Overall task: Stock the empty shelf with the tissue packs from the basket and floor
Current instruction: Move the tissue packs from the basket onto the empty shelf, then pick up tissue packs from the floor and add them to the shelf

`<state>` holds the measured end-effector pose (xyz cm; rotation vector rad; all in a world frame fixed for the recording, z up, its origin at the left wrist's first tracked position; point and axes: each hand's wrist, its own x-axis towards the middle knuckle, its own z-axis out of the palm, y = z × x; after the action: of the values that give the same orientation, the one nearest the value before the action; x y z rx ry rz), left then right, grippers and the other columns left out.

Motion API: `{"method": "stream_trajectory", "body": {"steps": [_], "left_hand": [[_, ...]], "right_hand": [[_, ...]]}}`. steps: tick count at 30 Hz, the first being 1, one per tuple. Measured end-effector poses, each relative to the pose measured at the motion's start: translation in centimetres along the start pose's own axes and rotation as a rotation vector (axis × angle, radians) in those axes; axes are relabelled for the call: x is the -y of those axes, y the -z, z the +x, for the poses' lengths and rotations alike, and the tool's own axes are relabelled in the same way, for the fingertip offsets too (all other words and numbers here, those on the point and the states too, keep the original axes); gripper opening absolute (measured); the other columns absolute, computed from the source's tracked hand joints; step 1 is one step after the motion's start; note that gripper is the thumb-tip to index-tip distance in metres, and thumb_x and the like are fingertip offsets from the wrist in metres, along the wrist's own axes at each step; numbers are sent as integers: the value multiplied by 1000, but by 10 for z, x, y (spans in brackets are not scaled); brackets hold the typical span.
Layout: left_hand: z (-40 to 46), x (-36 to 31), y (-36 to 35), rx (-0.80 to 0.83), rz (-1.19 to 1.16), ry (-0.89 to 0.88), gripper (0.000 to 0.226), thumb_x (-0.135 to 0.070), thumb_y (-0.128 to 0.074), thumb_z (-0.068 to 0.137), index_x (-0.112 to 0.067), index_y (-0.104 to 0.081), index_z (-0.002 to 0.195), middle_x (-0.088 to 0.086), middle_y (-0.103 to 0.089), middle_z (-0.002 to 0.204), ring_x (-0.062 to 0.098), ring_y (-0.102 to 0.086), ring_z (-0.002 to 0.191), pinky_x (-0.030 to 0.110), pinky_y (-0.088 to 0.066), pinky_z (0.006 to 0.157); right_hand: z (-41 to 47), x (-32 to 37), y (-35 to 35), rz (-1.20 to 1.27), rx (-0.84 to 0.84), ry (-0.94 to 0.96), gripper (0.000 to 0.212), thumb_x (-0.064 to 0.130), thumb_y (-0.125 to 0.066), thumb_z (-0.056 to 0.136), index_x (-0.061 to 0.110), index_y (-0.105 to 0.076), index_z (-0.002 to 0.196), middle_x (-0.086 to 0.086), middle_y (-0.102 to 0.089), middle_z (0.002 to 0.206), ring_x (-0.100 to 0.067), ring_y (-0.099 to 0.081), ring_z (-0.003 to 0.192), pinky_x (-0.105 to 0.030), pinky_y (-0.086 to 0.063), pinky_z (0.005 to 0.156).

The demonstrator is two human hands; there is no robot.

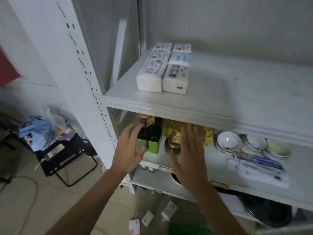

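Note:
Several white tissue packs (pixel 163 68) lie in two rows at the left of the upper white shelf (pixel 237 85). More tissue packs (pixel 168 210) lie scattered on the tiled floor below, beside the green basket (pixel 184 230) at the bottom edge. My left hand (pixel 131 150) and my right hand (pixel 189 150) hover in front of the lower shelf, below the upper shelf's front edge. Both have fingers spread and hold nothing.
The lower shelf (pixel 216 167) carries green-and-black boxes (pixel 153 138), jars (pixel 175 138), bowls (pixel 228 141) and flat packets (pixel 259 167). A dark pan (pixel 265 212) sits on the shelf beneath. A black stool with bags (pixel 55 146) stands at the left, past the white upright post (pixel 76 65).

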<state>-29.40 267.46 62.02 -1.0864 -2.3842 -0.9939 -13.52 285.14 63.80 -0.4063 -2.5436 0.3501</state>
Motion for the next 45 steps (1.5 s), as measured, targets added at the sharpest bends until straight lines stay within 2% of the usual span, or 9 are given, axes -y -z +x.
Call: {"method": "stream_trajectory", "body": {"steps": [4,10,13,20,26,31,37,42,45], "left_hand": [[-59,16,-21,330,203,137,61,-43,-56,92,-12,-51,144,16,-53,141,37,-58,120,49,-51,95],[-186,61,-49,892,326,443,69,-57,-51,97,-23,-35,156,8,-36,161,31,-41,143,45,-36,113],[-242,78,-64,1101,374,561,75,-62,-48,97,-24,-28,159,8,-32,164,31,-37,146,46,-35,114],[-302,97,-132,1211,289,597,69,-55,-53,98,-22,-35,156,12,-44,156,35,-46,139,49,-40,108],[-328,170,-208,1198,197,506,60,-48,-54,100,-21,-40,151,13,-47,154,37,-46,137,52,-39,108],[-388,237,-263,1218,154,552,59,-45,-57,98,-19,-43,149,15,-51,148,39,-50,133,51,-41,105],[-489,310,-313,1335,103,706,61,-48,-57,97,-19,-43,149,17,-53,143,39,-52,130,52,-46,105],[-539,375,-365,1420,100,702,64,-48,-57,98,-18,-39,152,16,-54,146,37,-55,129,54,-48,105],[-561,408,-410,1380,86,733,61,-45,-57,100,-15,-42,151,17,-58,144,36,-60,123,43,-51,95]], "right_hand": [[-53,-23,-45,-106,469,-111,85,53,-41,104,11,-2,167,-13,4,175,-35,3,162,-51,-12,131],[-162,-76,-117,-63,1068,-417,78,54,-42,105,11,-16,165,-16,-24,170,-36,-28,155,-49,-27,125],[-220,-90,-139,-9,1233,-548,79,55,-44,103,9,-22,163,-18,-30,168,-36,-35,152,-48,-33,122],[-284,-80,-200,49,1255,-703,59,44,-48,104,9,-46,150,-18,-54,151,-37,-54,135,-46,-46,108],[-317,-70,-306,43,1288,-764,56,41,-42,106,9,-43,152,-19,-53,151,-36,-55,135,-45,-48,108],[-365,-53,-414,118,1292,-816,60,41,-43,107,7,-37,156,-20,-45,158,-37,-47,142,-46,-43,114],[-440,-54,-530,274,1317,-1049,58,48,-52,100,12,-51,146,-17,-58,145,-36,-60,126,-30,-42,83],[-494,-75,-612,277,1316,-1166,61,48,-56,95,14,-51,145,-16,-60,141,-34,-61,119,-33,-46,85],[-523,-90,-661,300,1223,-1192,56,45,-54,98,12,-53,143,-16,-62,138,-28,-56,101,-31,-41,78]]}}
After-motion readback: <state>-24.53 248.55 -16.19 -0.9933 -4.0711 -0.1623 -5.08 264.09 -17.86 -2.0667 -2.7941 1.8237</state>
